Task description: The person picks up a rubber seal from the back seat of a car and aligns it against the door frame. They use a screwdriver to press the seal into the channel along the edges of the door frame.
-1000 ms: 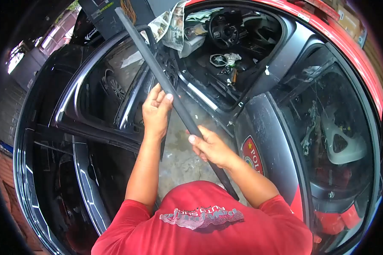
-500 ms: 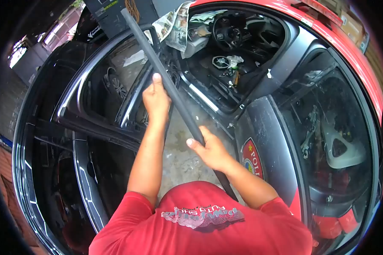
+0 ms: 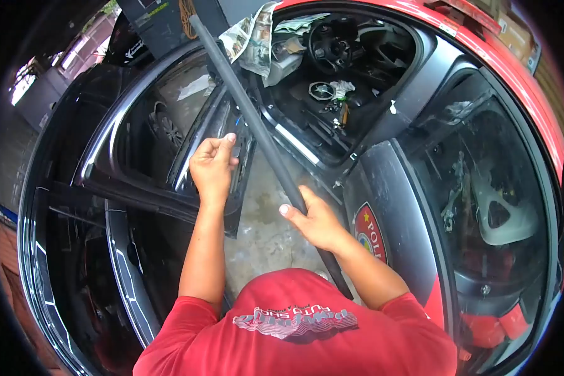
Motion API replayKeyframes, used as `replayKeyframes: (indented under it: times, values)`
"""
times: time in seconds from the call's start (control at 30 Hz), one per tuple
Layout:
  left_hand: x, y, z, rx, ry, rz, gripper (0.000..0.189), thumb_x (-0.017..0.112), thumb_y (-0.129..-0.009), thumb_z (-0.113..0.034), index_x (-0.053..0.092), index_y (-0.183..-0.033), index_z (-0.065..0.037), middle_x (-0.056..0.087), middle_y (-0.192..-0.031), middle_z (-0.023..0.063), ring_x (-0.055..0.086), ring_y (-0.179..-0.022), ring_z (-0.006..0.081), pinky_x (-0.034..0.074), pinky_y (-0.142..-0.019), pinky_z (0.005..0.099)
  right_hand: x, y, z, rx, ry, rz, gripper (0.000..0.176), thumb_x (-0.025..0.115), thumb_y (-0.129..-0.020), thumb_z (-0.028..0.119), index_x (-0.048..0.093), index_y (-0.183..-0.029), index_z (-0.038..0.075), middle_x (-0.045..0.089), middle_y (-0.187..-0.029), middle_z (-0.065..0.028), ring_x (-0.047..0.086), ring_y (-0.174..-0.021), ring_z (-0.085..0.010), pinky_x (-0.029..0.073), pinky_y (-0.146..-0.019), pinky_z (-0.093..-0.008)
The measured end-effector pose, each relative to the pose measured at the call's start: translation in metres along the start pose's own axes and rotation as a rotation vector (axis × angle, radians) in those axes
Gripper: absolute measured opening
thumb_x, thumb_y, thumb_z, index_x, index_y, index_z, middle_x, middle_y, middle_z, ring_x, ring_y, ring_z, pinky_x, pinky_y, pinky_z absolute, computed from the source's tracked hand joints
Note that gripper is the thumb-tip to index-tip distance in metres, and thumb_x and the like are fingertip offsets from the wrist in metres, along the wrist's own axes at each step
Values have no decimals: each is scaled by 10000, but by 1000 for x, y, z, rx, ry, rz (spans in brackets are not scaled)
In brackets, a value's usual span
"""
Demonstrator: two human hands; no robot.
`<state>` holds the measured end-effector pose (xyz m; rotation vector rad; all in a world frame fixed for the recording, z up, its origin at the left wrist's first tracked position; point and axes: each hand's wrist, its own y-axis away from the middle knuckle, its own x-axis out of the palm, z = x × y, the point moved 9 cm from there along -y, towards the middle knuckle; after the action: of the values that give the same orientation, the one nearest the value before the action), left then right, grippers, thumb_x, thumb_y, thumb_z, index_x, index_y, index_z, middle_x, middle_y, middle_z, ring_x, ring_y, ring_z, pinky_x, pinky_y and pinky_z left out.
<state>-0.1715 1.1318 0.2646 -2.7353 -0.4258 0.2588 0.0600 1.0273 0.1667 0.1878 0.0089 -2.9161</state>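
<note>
A long dark grey tube [image 3: 257, 120] runs diagonally from the upper left down toward the red shirt. My right hand [image 3: 313, 219] grips its lower part, with the thumb on the near side. Left of the tube, apart from it, is my left hand [image 3: 213, 168], with its fingers curled in and the thumb against them; whether something small is between them cannot be made out. Behind that hand stands an open black car door [image 3: 125, 141].
On the right is a grey and red car with a police emblem [image 3: 370, 232] on its door. Its open front doorway shows a steering wheel [image 3: 331, 50]. Newspaper [image 3: 257, 47] hangs near the doorway. Concrete floor [image 3: 263, 232] shows between the doors.
My left hand has let go of the tube and moved slightly left and down, its fingers now curled. My right hand still holds the tube, whose upper end has shifted slightly right.
</note>
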Motion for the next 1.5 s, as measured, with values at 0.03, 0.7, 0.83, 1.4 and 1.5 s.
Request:
replayKeyframes:
  times: [0.03, 0.7, 0.83, 1.4, 1.5]
  values:
    - [-2, 0, -1, -1, -99, 22, 221, 743, -1063, -197, 746, -957, -3, 698, -762, 12, 654, -640, 70, 514, -591, 239, -2, 1, 2, -15, 52, -23, 512, 752, -1025, 434, 605, -1291, 21, 678, -849, -136, 681, -784, -266, 535, -737, -435]
    - [24, -19, -9, 188, 141, -173, 139, 664, -1097, -159, 679, -1059, -26, 684, -781, -1, 643, -647, 82, 517, -585, 255, 9, 16, 12, -132, 187, -78, 664, 781, -992, 416, 542, -1397, -52, 716, -902, -223, 748, -853, -334, 574, -792, -446]
    - [17, -12, 18, -130, 329, -13, 163, 685, -1087, -185, 659, -1142, -34, 689, -866, 24, 653, -668, 106, 543, -614, 258, 6, 12, 14, -175, 103, -19, 657, 782, -995, 416, 554, -1400, -48, 695, -901, -195, 712, -813, -302, 557, -761, -437]
    - [13, -2, -16, 32, 295, 31, 261, 766, -1019, -110, 594, -1199, -33, 665, -878, 0, 641, -762, 76, 538, -694, 242, 18, 23, 19, -132, 156, 58, 661, 815, -977, 383, 528, -1449, 19, 693, -856, -94, 690, -765, -215, 564, -720, -400]
    - [30, 20, -37, 206, 305, 147, 444, 801, -977, -89, 531, -1324, -30, 682, -1015, 32, 659, -852, 103, 546, -741, 245, 13, 25, 15, -132, 132, 50, 638, 811, -980, 385, 538, -1437, 35, 689, -853, -86, 681, -758, -211, 561, -715, -396]
